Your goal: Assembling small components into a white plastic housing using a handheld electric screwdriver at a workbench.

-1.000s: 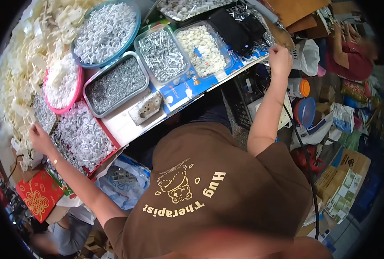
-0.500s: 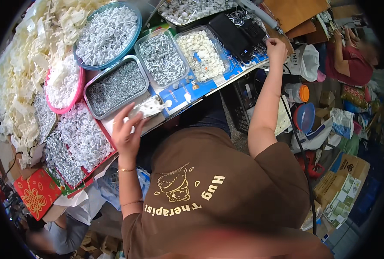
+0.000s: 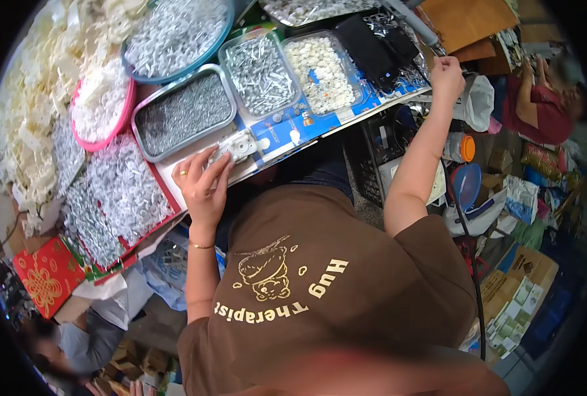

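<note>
In the head view, the person's left hand (image 3: 203, 188) is at the near edge of the white-topped bench (image 3: 166, 170), its bent fingertips at the left end of a pale, oblong block with round holes (image 3: 240, 146). Whether that grip is closed on anything cannot be told. The block lies on the bench, between the left hand and a blue printed sheet (image 3: 281, 136), just below a grey-rimmed rectangular tray (image 3: 194, 141) of small metal pieces. The right hand (image 3: 447, 78) is raised at the bench's right end, thumb and fingers together, near a grey cylindrical rod (image 3: 417, 26); whether they pinch something small is unclear.
</note>
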Tool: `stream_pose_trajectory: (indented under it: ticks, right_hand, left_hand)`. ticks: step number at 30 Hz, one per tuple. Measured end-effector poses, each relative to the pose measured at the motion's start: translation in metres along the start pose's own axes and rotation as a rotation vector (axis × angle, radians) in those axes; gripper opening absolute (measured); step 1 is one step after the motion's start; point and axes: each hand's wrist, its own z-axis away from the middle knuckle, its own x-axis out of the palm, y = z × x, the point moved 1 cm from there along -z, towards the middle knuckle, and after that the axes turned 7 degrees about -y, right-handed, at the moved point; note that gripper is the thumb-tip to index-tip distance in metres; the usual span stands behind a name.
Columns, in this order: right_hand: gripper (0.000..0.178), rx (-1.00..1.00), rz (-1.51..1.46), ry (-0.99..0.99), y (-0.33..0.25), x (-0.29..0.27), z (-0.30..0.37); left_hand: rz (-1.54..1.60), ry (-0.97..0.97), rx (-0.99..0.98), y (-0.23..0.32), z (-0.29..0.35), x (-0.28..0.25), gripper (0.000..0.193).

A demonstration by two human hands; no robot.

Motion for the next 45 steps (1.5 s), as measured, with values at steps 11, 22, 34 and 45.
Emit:
stream_pose_trajectory:
  ticks: [11, 22, 34, 45]
  right_hand:
    - [0.011, -0.453, -1.382, -0.783, -0.173, -0.045, 0.16]
    - [0.017, -0.445, -1.368, -1.217, -0.194, 0.005, 0.233]
    - [0.016, -0.334, -1.38, -1.26, -0.195, 0.014, 0.235]
    - [0.013, -0.696, -1.236, -1.172, -0.194, -0.004, 0.24]
  left_hand:
    - [0.017, -0.045, -0.044, 0.005, -0.008, 0.004, 0.019]
    - [-0.057, 0.025, 0.037, 0.006, -0.016, 0.002, 0.027]
    - [-0.102, -0.026, -0.02, 0.007, -0.011, -0.001, 0.019]
    - [-0.107, -0.038, -0.042, 0.008, -0.01, 0.004, 0.019]
